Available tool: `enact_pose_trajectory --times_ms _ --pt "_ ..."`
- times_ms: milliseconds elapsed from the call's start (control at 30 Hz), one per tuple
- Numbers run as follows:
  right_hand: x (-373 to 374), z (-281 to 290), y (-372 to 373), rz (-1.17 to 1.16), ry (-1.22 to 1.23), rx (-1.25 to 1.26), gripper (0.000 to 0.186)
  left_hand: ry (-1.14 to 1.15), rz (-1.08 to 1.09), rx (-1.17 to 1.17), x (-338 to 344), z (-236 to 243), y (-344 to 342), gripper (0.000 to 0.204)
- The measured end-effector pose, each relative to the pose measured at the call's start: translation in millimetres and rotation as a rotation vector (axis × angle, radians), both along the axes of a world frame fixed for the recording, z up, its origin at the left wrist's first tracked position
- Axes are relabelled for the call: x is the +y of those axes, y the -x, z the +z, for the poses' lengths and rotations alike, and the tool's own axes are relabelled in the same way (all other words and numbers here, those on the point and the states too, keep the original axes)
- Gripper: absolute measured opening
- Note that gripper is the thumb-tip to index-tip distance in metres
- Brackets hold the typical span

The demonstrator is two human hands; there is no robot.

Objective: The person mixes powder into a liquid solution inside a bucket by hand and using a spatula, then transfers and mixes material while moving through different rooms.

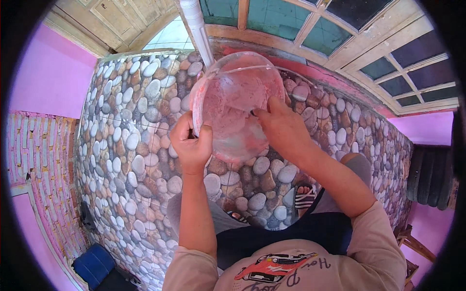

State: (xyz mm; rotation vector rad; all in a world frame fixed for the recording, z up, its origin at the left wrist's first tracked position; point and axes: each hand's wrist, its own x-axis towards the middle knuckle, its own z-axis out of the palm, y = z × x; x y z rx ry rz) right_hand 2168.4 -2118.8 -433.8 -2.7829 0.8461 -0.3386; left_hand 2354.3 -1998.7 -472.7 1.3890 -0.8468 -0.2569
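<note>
A translucent bucket (198, 104) with a pink-smeared inside is tipped toward me in front of my body. My left hand (193, 145) is closed on its near left rim, thumb raised along the edge. Inside the mouth, my right hand (284, 127) has its fingers curled round something with a small dark end (253, 112); the rest of it blends into the pink residue (233, 104), so its kind is unclear. A thin handle (247, 66) arches over the bucket's far side.
Pebble-patterned tiles (138, 165) cover the floor. A white post (196, 29) stands just behind the bucket, beside wooden-framed windows (281, 19). Stacked bricks (48, 150) lie at the left, a blue container (94, 266) at lower left, and stacked dark tyres (429, 174) at right.
</note>
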Motion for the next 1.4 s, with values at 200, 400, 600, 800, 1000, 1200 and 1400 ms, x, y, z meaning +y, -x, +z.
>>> enact_pose_trajectory --times_ms 200,400,600,800,1000,1200,1400 --pt "2 10 1 0.048 -0.207 0.025 0.020 -0.008 0.012 -0.044 5 -2 -8 0.013" --pt "-2 9 11 -0.056 -0.308 0.002 0.020 -0.004 0.019 -0.036 1 -1 -8 0.013" --pt "-13 11 8 -0.157 -0.171 -0.038 0.022 -0.016 0.033 -0.072 -1 -2 -7 0.014" --pt "1 -11 15 -0.114 -0.376 -0.029 0.019 -0.018 0.036 -0.086 -5 -4 -4 0.019" --pt "-17 16 17 -0.177 -0.287 0.127 0.022 -0.038 0.036 -0.115 -6 -5 -4 0.020" --pt "-1 3 20 -0.038 -0.460 0.202 0.025 0.010 0.042 -0.081 -13 -4 9 0.018" --pt "-2 -8 9 -0.122 -0.280 0.162 0.023 -0.043 0.038 -0.055 -14 2 15 0.015"
